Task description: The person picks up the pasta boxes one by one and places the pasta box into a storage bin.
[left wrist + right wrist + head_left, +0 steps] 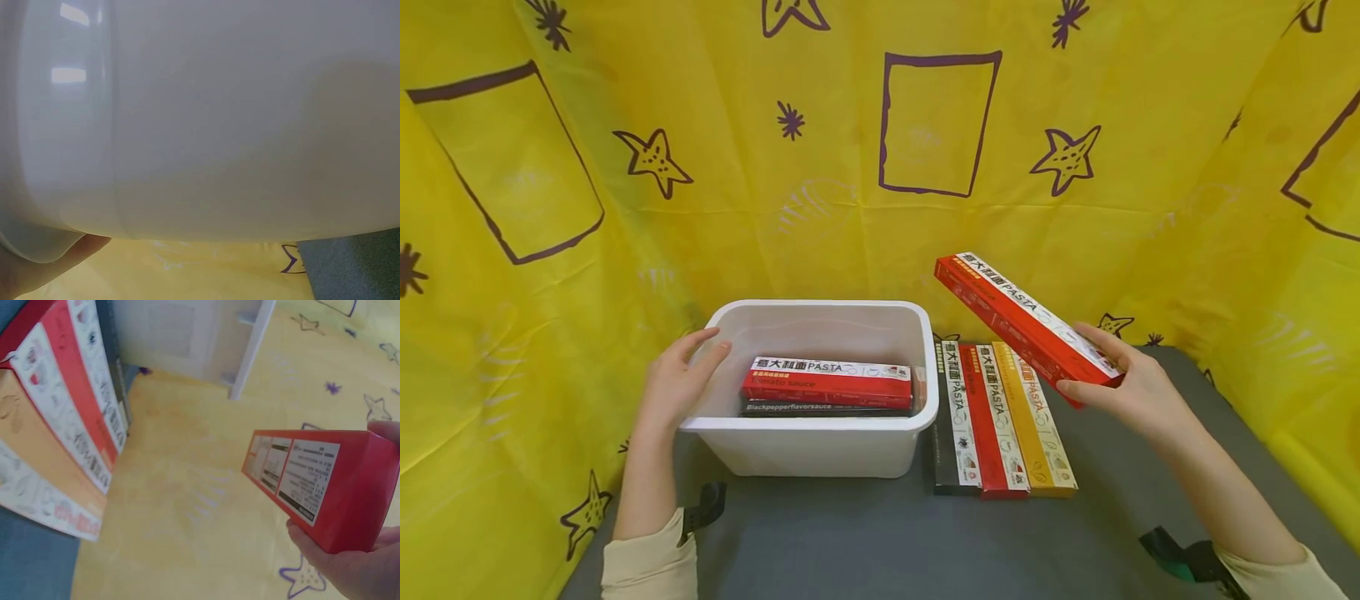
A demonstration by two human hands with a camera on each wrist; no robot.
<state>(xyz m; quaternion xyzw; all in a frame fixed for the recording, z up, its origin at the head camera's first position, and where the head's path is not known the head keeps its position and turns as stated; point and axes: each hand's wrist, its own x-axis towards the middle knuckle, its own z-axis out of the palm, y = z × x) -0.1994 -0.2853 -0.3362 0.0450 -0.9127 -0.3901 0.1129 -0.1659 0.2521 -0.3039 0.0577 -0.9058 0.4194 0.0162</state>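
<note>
My right hand [1138,390] grips one end of a red pasta box [1022,321], its far end tilted up over the table. In the right wrist view the box [312,481] shows its printed label, with the thumb along its lower edge. My left hand [677,379] holds the left rim of a white plastic bin [805,450]. Inside the bin a red tomato sauce pasta box [827,383] lies on top of a black pepper one [820,408]. The left wrist view is mostly filled by the bin's wall [219,112].
Right of the bin a black pasta box [955,417], a red one [996,425] and a yellow one [1041,425] lie side by side on the grey table [835,542]. A yellow patterned cloth [722,167] hangs behind and along both sides.
</note>
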